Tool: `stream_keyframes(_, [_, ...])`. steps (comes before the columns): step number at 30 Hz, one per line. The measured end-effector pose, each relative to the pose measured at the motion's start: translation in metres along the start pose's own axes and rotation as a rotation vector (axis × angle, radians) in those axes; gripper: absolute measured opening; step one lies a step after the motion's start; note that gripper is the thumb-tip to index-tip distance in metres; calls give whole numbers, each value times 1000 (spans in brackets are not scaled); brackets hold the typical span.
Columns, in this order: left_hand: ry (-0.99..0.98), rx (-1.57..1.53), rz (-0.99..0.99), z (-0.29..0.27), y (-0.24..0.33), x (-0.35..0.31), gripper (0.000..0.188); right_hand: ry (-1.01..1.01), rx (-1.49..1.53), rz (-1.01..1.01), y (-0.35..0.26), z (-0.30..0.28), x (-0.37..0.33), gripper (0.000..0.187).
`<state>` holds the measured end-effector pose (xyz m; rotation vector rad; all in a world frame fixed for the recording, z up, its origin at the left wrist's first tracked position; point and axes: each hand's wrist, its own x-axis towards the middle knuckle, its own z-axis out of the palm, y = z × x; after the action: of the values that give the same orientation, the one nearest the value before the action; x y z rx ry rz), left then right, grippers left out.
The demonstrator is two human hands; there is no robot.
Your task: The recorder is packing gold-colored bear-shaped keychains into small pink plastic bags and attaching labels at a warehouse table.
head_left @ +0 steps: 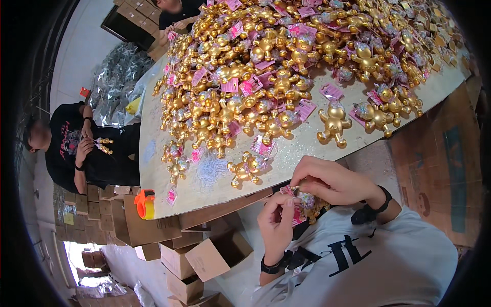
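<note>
Close to my body, just off the table's near edge, both hands are around a small gold figurine charm (307,200) with a shiny iridescent part. My left hand (276,223) pinches the pink card tag (298,217) attached to it. From the right, my right hand (333,180) closes its fingers at the top of the charm, and its palm partly hides it. The exact fingertip contact cannot be made out. On the table nearest my hands lie a loose gold figurine (247,169) with a pink tag and another one (334,124) on its back.
A large heap of gold figurines (240,82) with pink tags covers the table (307,148). An orange and yellow tape roll (146,204) hangs at its left corner. Open cardboard boxes (217,256) stand below. Two people work beyond, one holding gold figurines (105,145).
</note>
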<state>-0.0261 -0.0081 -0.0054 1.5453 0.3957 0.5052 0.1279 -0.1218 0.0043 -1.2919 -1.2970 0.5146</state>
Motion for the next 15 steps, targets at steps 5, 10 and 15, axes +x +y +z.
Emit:
stream_keyframes(5, [30, 48, 4, 1, -1, -2, 8, -46, -62, -8, 5, 2, -1, 30])
stream_keyframes(10, [12, 80, 10, -2, -6, -3, 5, -67, -60, 47, -1, 1, 3, 43])
stream_keyframes(15, [24, 84, 9, 0, -3, -1, 3, -86, 19, 125, 3, 3, 1, 27])
